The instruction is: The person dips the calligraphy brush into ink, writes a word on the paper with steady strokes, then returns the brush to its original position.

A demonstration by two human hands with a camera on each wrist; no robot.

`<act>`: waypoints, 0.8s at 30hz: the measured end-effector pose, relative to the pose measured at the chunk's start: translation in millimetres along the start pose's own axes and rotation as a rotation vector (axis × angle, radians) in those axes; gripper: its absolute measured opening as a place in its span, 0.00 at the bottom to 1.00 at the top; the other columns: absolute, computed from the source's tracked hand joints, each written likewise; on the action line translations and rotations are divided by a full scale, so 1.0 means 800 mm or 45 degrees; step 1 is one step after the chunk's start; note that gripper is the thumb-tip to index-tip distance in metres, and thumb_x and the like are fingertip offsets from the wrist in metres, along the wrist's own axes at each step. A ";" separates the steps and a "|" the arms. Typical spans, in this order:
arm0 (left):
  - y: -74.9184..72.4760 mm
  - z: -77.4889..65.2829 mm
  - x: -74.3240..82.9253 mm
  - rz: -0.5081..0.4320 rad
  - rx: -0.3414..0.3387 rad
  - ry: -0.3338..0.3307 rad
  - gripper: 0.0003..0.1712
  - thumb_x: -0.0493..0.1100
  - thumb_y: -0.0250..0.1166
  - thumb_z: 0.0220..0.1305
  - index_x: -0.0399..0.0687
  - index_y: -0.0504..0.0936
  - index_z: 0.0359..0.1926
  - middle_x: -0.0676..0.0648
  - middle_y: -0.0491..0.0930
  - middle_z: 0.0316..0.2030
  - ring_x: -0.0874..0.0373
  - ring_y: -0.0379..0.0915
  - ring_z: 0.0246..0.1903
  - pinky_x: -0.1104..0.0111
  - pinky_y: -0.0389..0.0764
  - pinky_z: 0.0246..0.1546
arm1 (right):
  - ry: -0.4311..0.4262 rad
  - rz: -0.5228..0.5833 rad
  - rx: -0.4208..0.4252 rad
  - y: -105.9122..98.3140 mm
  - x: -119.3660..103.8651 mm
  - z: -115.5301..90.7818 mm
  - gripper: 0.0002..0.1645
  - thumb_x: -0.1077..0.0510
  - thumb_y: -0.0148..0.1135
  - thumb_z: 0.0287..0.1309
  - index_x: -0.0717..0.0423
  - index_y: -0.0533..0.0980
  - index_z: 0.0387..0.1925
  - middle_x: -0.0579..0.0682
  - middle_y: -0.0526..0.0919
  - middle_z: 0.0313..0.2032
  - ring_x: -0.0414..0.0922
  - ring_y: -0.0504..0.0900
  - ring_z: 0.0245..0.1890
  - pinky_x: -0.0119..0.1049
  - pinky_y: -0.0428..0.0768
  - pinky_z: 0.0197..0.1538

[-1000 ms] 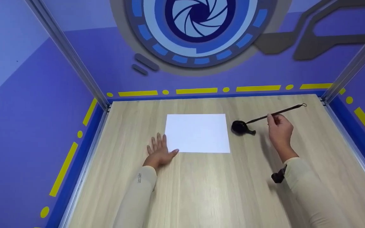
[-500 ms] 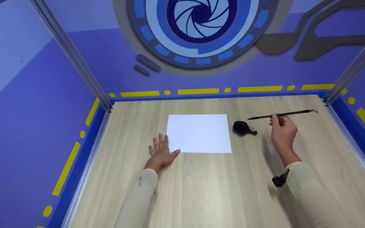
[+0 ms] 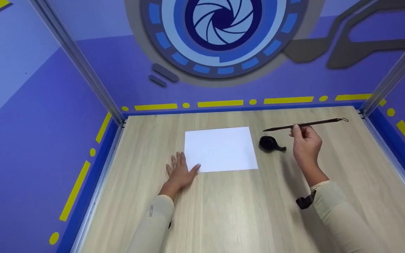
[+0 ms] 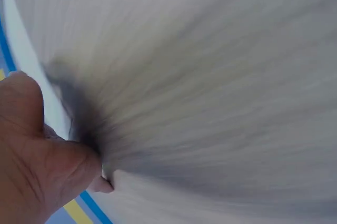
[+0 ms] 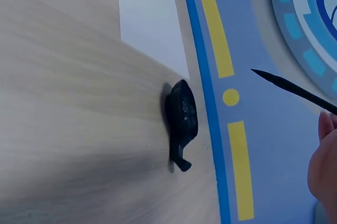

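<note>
Between the thumb and fingers of the right hand (image 3: 306, 144), a dark brush (image 3: 322, 122) is pinched, raised above the tabletop (image 3: 230, 211), its pointed tip to the left of that hand and its looped end to the right. Just left of the same hand sits a small black dish (image 3: 268, 144), its short handle on the side toward the hand. Farther left lies a white sheet of paper (image 3: 220, 149), its near left corner under the left hand (image 3: 180, 174), fingers straight, thumb spread apart.

Purple walls (image 3: 118, 70) with yellow dashes (image 3: 220, 103) behind and beside a wood-grained tabletop (image 3: 230, 211).
</note>
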State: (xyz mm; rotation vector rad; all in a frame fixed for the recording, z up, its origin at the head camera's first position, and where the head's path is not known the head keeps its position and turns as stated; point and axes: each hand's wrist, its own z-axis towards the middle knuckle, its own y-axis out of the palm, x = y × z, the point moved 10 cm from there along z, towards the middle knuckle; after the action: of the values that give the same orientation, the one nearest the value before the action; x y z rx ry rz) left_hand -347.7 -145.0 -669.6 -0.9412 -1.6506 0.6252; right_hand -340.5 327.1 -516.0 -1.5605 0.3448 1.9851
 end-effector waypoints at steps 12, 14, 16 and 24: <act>-0.024 0.032 -0.020 -0.029 -0.024 0.126 0.53 0.66 0.56 0.78 0.48 0.41 0.88 0.41 0.34 0.88 0.39 0.22 0.88 0.41 0.25 0.85 | -0.034 0.060 -0.003 0.019 -0.003 -0.009 0.17 0.52 0.64 0.76 0.64 0.85 0.41 0.41 0.88 0.31 0.35 0.88 0.32 0.22 0.83 0.41; -0.026 0.034 -0.022 -0.038 -0.037 0.140 0.54 0.67 0.56 0.78 0.50 0.41 0.88 0.41 0.32 0.88 0.39 0.20 0.88 0.41 0.23 0.85 | -0.031 0.068 0.003 0.023 -0.004 -0.011 0.17 0.53 0.64 0.76 0.65 0.85 0.39 0.42 0.89 0.31 0.34 0.88 0.31 0.22 0.83 0.40; -0.025 0.035 -0.021 -0.006 -0.061 0.156 0.56 0.71 0.56 0.75 0.51 0.40 0.88 0.41 0.30 0.88 0.39 0.19 0.87 0.40 0.22 0.84 | -0.029 0.069 0.008 0.027 -0.009 -0.014 0.16 0.55 0.64 0.76 0.66 0.85 0.39 0.44 0.89 0.30 0.33 0.88 0.30 0.22 0.83 0.39; -0.007 0.041 -0.014 0.158 -0.150 0.166 0.64 0.80 0.54 0.70 0.54 0.34 0.88 0.41 0.20 0.87 0.39 0.12 0.86 0.39 0.21 0.84 | -0.022 0.091 -0.038 0.040 -0.032 -0.033 0.14 0.62 0.62 0.74 0.73 0.83 0.40 0.56 0.90 0.32 0.25 0.84 0.28 0.19 0.79 0.36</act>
State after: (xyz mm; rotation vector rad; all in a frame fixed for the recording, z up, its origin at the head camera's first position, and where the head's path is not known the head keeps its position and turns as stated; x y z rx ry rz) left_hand -379.7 -155.3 -680.8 -1.1526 -1.5347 0.5425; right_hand -334.9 280.3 -503.9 -1.5684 0.3704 2.0654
